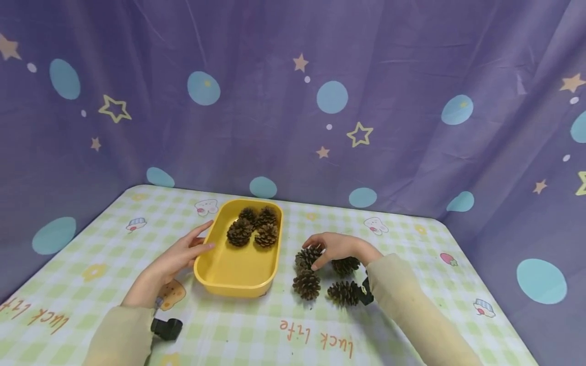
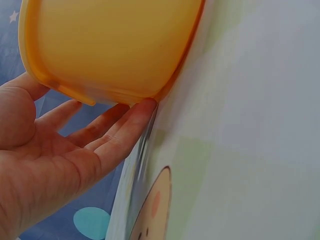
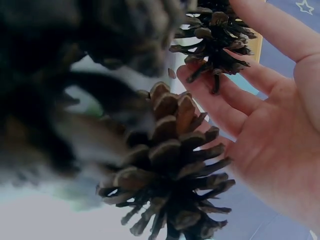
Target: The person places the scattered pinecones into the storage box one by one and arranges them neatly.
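A yellow plastic box (image 1: pixel 235 262) stands on the table with several pine cones (image 1: pixel 240 233) in its far half. At its left side my left hand (image 1: pixel 180 254) holds the rim, thumb over the edge. In the left wrist view, the fingertips (image 2: pixel 148 106) touch the outer wall. My right hand (image 1: pixel 336 246) is right of the box, thumb and fingers around a pine cone (image 1: pixel 305 259). That pine cone (image 3: pixel 215 37) shows between thumb and fingers in the right wrist view. Close by lie a nearer pine cone (image 1: pixel 306 284), another by the wrist (image 1: pixel 342 294), and one partly under the hand (image 1: pixel 345 266).
A green-and-white checked cloth (image 1: pixel 256 330) with printed pictures and lettering covers the table. Behind and beside it hangs a purple curtain (image 1: pixel 274 30) with stars and dots. Each wrist carries a black camera, one beside the left sleeve (image 1: pixel 119 335).
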### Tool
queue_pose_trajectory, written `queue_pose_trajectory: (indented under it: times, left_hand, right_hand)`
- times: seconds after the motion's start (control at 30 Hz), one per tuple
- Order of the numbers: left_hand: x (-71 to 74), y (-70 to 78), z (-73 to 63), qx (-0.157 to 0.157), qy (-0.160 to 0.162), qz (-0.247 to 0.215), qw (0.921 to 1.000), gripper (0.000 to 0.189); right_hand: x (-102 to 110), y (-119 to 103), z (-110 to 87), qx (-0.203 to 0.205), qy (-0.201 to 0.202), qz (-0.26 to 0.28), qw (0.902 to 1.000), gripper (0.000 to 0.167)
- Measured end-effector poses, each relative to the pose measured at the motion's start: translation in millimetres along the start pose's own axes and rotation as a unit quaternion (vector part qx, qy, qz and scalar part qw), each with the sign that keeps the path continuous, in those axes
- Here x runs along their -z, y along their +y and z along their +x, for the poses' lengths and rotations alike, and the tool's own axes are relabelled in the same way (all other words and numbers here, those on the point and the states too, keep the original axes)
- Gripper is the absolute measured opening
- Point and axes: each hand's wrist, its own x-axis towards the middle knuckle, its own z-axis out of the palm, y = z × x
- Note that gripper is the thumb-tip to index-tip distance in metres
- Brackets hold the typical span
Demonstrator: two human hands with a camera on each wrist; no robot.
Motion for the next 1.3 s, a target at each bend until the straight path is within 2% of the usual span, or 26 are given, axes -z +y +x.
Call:
queue_pose_trajectory:
  times: [0.7,1.1,1.3]
  left_hand:
    - [-0.8,2.1,-1.8,0.011,0.004,0.001,0.9999,0.071]
    - [0.2,1.0,-0.8,-0.006,-0.006,0.0,1.0,0.071]
    - [0.6,1.2,-1.9,-0.002,-0.007,-0.001,1.0,0.073]
  right_hand:
    - [-4,-3,2.0,0.03,0.09,-0.006,0.9955,0.06]
    - [-5,-20,4.5,0.046,0.152,-0.021,0.9871,0.059]
    - [-3,-27,4.5,0.059,0.164,-0.022,0.9846,0.062]
